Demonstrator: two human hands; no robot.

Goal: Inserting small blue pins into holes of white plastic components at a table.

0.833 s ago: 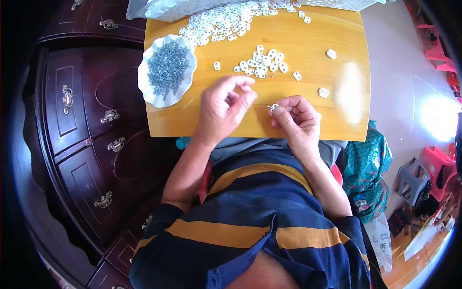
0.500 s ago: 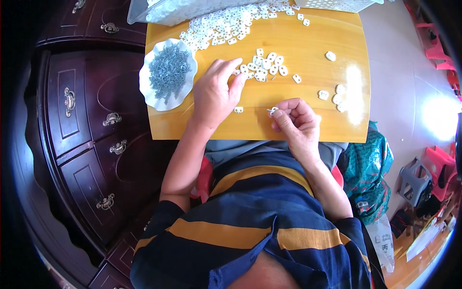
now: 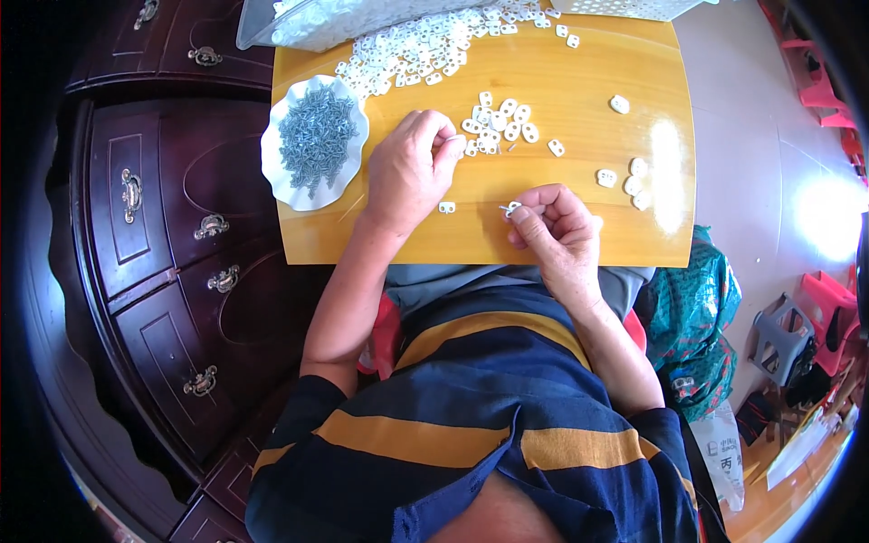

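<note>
My left hand point(image 3: 409, 172) is closed in a pinch at the left edge of a small pile of white two-holed plastic pieces point(image 3: 490, 121). A white piece point(image 3: 459, 142) shows at its fingertips. Nearer the table's front edge, my right hand point(image 3: 563, 231) is closed on another white two-holed plastic piece point(image 3: 513, 207), partly covered by the thumb. A thin metal screw point(image 3: 504, 208) sticks out beside that piece. Between my hands a single white piece point(image 3: 447, 207) lies on the table.
A scalloped white bowl point(image 3: 280, 188) of grey screws stands at the left. Many loose white pieces point(image 3: 407, 56) lie before a clear bin point(image 3: 317, 32); a white basket point(image 3: 625, 8) is beside it. Several thicker white pieces point(image 3: 633, 185) lie on the wooden table's point(image 3: 552, 72) right side.
My left hand's thumb and index finger have closed together on a white piece from the small pile. The right hand has stayed almost still.
</note>
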